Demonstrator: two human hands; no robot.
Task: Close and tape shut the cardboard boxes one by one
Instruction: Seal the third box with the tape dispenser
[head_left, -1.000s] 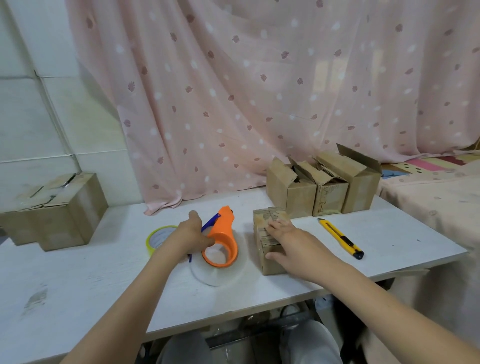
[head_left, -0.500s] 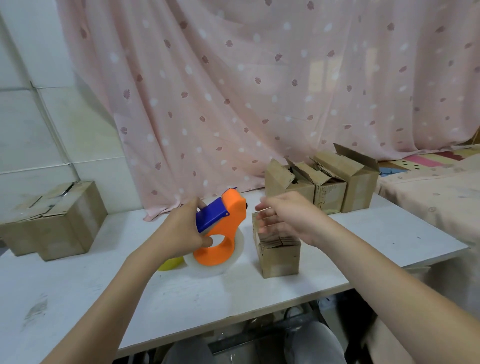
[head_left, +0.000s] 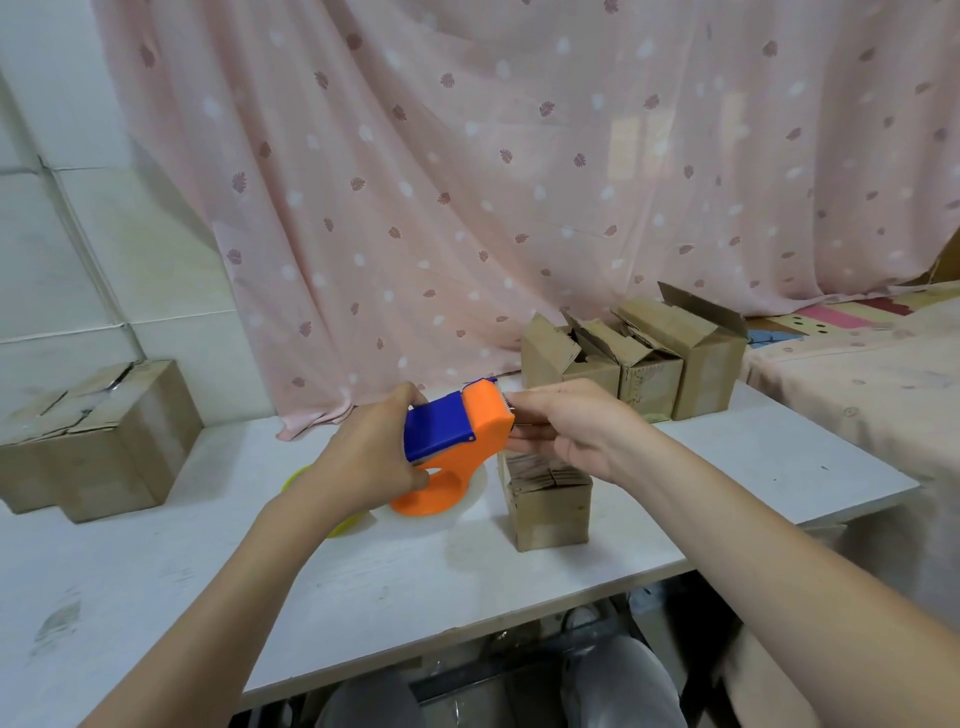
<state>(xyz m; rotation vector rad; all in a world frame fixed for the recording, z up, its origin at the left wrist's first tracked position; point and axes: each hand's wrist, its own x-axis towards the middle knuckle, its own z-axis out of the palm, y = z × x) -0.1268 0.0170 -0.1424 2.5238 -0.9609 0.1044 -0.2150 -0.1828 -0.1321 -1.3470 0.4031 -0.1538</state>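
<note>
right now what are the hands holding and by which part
The left hand grips the tape dispenser by its blue handle end. The right hand pinches at its toothed front edge, seemingly the tape end; the tape itself can't be made out.

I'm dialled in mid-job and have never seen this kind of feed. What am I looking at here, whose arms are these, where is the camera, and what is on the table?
There is no machine: a person works with bare hands, and the single camera sits on their head, looking forward and down. The left hand grips an orange and blue tape dispenser, held above the white table. The right hand has its fingertips at the dispenser's toothed end, seemingly pinching the tape end, though the tape itself is too clear to see. Just below stands a small closed cardboard box. Three open boxes wait at the back by the pink curtain, a bigger box sits far left, and a yellow tape roll peeks out behind the left wrist.
</note>
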